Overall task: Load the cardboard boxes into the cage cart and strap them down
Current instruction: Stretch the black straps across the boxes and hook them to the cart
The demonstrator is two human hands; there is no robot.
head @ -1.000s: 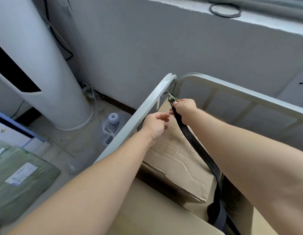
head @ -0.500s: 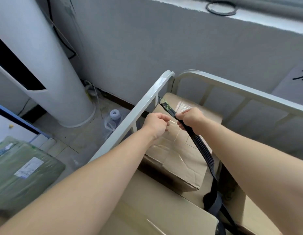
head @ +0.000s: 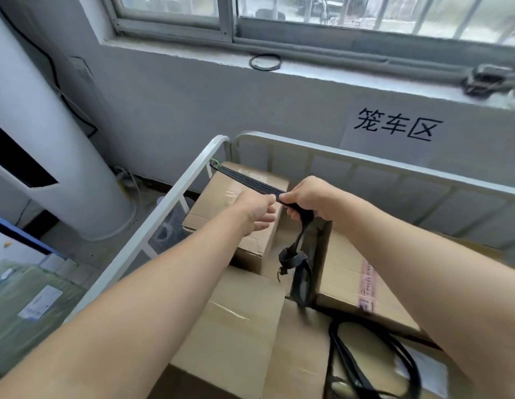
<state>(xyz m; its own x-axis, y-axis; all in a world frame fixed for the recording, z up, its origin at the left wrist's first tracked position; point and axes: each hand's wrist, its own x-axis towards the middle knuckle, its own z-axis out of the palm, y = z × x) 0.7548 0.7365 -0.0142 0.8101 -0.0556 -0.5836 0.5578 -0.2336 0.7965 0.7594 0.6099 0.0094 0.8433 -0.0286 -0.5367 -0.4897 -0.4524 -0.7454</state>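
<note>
Several cardboard boxes (head: 244,306) sit inside the white cage cart (head: 175,203). A black elastic strap (head: 244,180) runs taut from its hooked end on the cart's left rail near the far corner back to my hands. My right hand (head: 311,200) grips the strap, and the loose remainder hangs down from it between the boxes. My left hand (head: 257,210) hovers just left of it over the far box (head: 221,203), fingers loosely curled beside the strap; I cannot tell if it holds it.
A second black strap (head: 374,355) lies looped on the near right box. A grey wall with a paper sign (head: 394,131) stands behind the cart. A white cylindrical unit (head: 48,139) and a plastic bottle (head: 169,223) stand left of the cart, with green packages (head: 28,306) at lower left.
The strap's hook went onto the left rail near the corner. Both hands drew back toward me along the strap, pulling it taut over the far box. My view tilted up, showing the window.
</note>
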